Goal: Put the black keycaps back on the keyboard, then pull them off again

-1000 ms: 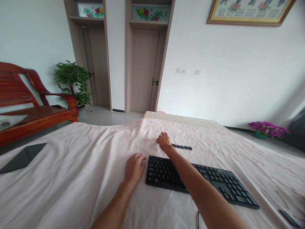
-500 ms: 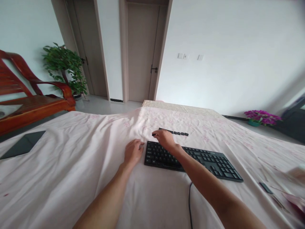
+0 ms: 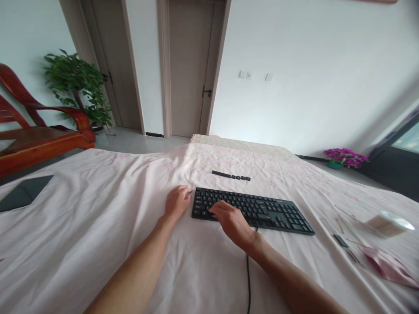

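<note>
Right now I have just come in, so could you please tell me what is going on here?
A person is working at a black keyboard on a pale, flowered cloth. The right hand is bent over its near edge, toward the left end; whether it pinches anything cannot be seen. The left hand rests on the cloth beside the keyboard's left end. Beyond the keyboard, a long black key and four small keys lie in a row.

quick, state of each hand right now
Left hand: loosely open, on the cloth beside the keyboard.
Right hand: bent over the keyboard; whether its grip holds anything cannot be told.
</note>
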Available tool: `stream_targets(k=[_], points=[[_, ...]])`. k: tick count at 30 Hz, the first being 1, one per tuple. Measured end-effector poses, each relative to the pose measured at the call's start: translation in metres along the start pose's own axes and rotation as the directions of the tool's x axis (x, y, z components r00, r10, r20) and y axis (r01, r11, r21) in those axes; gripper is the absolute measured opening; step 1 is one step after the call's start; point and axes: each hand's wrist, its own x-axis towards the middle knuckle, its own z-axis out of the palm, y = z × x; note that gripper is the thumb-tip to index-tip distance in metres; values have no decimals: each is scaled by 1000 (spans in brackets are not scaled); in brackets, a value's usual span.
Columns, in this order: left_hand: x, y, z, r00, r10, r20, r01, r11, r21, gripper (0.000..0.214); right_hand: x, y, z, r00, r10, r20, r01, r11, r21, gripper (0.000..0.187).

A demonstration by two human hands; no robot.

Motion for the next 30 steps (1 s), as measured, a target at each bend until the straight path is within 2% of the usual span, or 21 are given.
stream_targets(k=[7, 16, 30], points=[[0, -2, 0, 1000, 15, -16, -15, 1000, -2, 30, 2, -4, 4, 999, -15, 37, 20, 991, -134, 19], [-1, -2, 0, 999, 40, -29, -40, 999, 10, 29, 3, -2, 6, 997, 69, -18, -70, 994, -82, 17], [-1, -2, 1, 1000, 19, -8, -19, 1000, 3, 30, 4, -2, 8, 997, 76, -15, -76, 996, -39, 19]])
